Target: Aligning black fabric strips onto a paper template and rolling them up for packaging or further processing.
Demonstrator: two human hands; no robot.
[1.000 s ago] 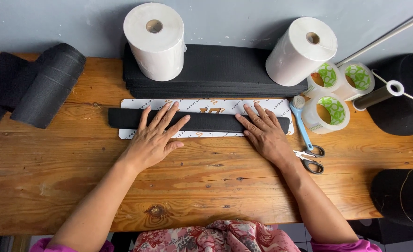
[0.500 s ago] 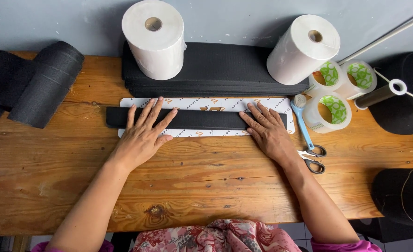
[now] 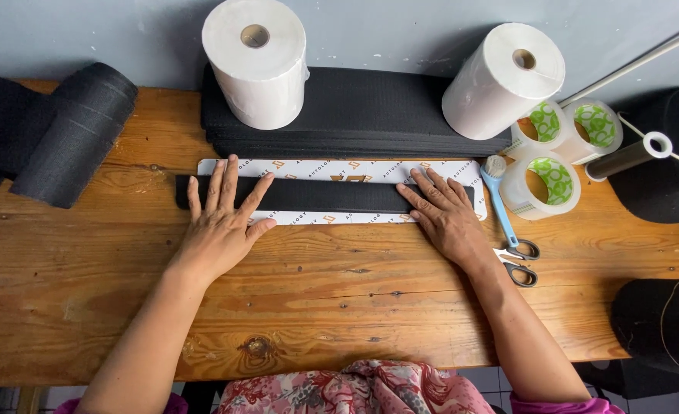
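A long black strip (image 3: 332, 195) lies along a white printed backing sheet (image 3: 339, 170) on the wooden table (image 3: 339, 307). My left hand (image 3: 220, 222) rests flat with spread fingers on the strip's left part. My right hand (image 3: 447, 218) presses flat on its right part, fingers apart. Neither hand grips anything. The strip's left end sticks out past the sheet's edge.
Behind the sheet sits a stack of black strips (image 3: 355, 115) with two white paper rolls (image 3: 256, 61) (image 3: 504, 80) on it. Three tape rolls (image 3: 542, 184), a blue brush (image 3: 500, 199) and scissors (image 3: 519, 264) lie right. Black fabric rolls (image 3: 75, 134) (image 3: 661, 322) flank the table.
My left hand has slid leftward along the black strip. The right hand has stayed on the right end.
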